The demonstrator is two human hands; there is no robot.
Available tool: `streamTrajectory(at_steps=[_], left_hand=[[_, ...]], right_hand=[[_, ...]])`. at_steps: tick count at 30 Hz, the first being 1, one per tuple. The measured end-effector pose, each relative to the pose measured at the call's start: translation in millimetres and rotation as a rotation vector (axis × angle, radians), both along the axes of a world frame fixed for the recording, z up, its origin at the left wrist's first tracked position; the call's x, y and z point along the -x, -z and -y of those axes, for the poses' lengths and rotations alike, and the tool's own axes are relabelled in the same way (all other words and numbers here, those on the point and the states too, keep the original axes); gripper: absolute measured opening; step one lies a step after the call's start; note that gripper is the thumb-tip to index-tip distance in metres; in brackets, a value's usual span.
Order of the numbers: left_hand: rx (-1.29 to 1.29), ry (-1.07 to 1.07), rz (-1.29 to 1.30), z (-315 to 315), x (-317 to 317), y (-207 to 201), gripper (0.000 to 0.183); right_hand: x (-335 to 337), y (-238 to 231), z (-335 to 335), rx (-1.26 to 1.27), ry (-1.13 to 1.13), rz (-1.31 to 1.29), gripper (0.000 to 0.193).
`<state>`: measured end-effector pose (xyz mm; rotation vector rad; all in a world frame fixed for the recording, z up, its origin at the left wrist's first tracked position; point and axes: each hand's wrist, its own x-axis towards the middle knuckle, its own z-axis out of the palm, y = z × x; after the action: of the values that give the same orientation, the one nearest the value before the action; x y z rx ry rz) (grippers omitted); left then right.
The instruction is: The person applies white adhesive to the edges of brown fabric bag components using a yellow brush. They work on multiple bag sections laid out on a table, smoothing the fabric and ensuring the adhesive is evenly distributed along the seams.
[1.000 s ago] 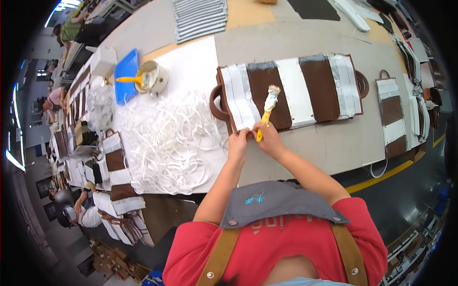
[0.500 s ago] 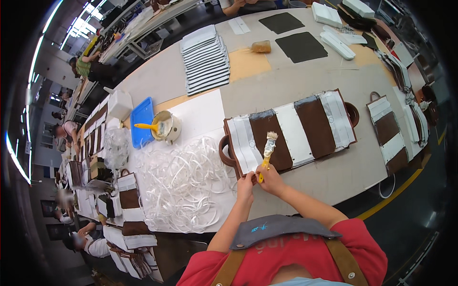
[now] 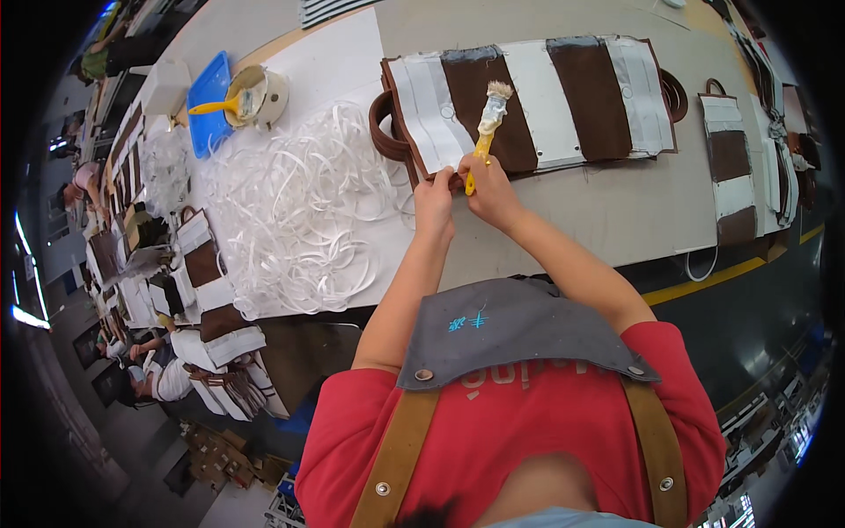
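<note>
My right hand (image 3: 493, 190) is closed around the yellow handle of a paintbrush (image 3: 494, 113), its bristles pointing away from me and pale paste smeared below them. Under the brush lies a stack of brown-and-white bag panels (image 3: 540, 97) with brown loop handles at both ends. At the stack's near left corner, my left hand (image 3: 433, 204) pinches the brown edge, its fingertips close beside my right hand. How many layers it grips cannot be made out.
Left of the panels spreads a tangle of white ribbon (image 3: 299, 211). Beyond it, a paste pot (image 3: 273, 95) with a second yellow-handled brush (image 3: 216, 107) stands by a blue tray (image 3: 201, 132). Another striped panel (image 3: 727, 158) lies at the right edge. People work at the far left.
The whole scene has shifted upward in the picture, showing more of my apron and shirt. Both hands stay at the same panel corner, and the brush remains in my right hand.
</note>
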<state>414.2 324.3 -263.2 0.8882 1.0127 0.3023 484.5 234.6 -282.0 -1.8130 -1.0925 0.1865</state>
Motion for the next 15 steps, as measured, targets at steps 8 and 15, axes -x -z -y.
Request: streamTrajectory(at_steps=[8, 15], left_hand=[[0.003, 0.003, -0.029, 6.1, 4.5, 3.2, 0.019], [-0.042, 0.058, -0.046, -0.3, 8.3, 13.3, 0.018]], right_hand=[[6.5, 11.5, 5.0, 0.018, -0.02, -0.002, 0.035], [26.1, 6.7, 20.7, -0.013, -0.172, -0.044, 0.033]])
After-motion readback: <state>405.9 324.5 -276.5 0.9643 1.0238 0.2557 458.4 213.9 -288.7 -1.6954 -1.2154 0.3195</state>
